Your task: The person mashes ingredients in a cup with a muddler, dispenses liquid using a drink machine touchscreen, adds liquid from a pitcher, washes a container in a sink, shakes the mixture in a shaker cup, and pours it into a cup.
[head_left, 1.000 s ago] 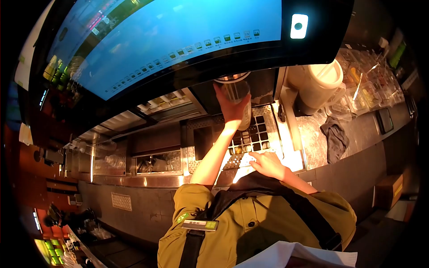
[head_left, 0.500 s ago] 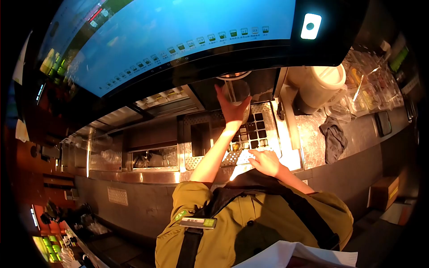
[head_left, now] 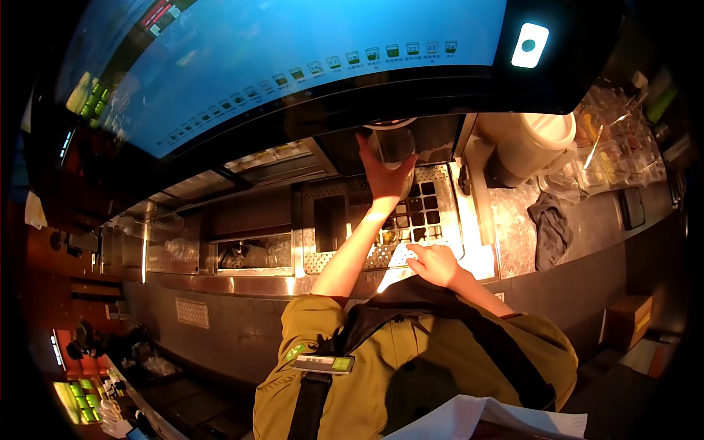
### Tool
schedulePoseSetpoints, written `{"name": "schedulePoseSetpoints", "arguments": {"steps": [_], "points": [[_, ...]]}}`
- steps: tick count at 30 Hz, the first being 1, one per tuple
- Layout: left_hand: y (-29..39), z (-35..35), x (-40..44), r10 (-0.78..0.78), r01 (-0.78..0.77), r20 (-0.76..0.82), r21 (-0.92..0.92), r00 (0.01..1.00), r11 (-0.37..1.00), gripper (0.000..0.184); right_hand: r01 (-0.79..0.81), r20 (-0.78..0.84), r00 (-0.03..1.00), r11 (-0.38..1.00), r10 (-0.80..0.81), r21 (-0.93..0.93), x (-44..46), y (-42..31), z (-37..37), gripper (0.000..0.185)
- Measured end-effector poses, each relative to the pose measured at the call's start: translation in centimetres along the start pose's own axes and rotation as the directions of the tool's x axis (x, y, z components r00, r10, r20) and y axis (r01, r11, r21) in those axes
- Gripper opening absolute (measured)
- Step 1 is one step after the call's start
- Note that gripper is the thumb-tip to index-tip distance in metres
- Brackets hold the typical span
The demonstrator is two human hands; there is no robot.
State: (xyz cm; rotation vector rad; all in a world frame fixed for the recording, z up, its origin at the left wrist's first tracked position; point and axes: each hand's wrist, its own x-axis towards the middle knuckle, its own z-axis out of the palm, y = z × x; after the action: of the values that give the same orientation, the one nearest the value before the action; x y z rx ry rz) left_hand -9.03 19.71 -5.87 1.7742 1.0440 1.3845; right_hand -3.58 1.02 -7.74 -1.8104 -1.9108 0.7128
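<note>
My left hand (head_left: 385,174) is wrapped around a clear cup (head_left: 398,147), thumb and fingers spread on either side of it. The cup stands below the lower edge of a large lit screen (head_left: 315,66), over a metal tray with a black grid (head_left: 424,213). My right hand (head_left: 434,264) rests at the tray's front edge, close to my body, its fingers partly curled. What it holds, if anything, cannot be made out.
Right of the tray stand a white lidded jug (head_left: 539,136), a dark crumpled cloth (head_left: 550,229) and several clear containers (head_left: 612,143). A recessed bin (head_left: 257,254) lies to the left. Below at the right is a cardboard box (head_left: 627,320).
The view has shifted slightly, so the screen reaches farther right. My left hand stays around the cup, and my right hand has hardly moved.
</note>
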Motion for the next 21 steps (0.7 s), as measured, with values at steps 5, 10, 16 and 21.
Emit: {"name": "schedulePoseSetpoints", "arguments": {"steps": [5,10,16,21], "points": [[0.3,0.1,0.0,0.031,-0.031,0.004,-0.012,1.0,0.999,0.11,-0.006,0.025,1.0,1.0,0.006,-0.002,0.1,0.4,0.4,0.026],[0.1,-0.1,0.1,0.042,-0.042,0.003,-0.024,0.999,0.999,0.11,0.006,0.036,0.999,1.0,-0.005,-0.023,0.0,0.7,0.7,0.025],[0.1,-0.1,0.0,0.028,-0.028,0.013,-0.015,1.0,0.999,0.11,0.003,0.046,0.999,1.0,-0.001,-0.031,0.1,0.7,0.6,0.025],[-1.2,0.0,0.4,0.046,-0.046,0.003,-0.016,0.999,0.999,0.11,-0.002,0.046,0.999,0.999,0.004,-0.044,0.0,0.9,0.7,0.032]]}}
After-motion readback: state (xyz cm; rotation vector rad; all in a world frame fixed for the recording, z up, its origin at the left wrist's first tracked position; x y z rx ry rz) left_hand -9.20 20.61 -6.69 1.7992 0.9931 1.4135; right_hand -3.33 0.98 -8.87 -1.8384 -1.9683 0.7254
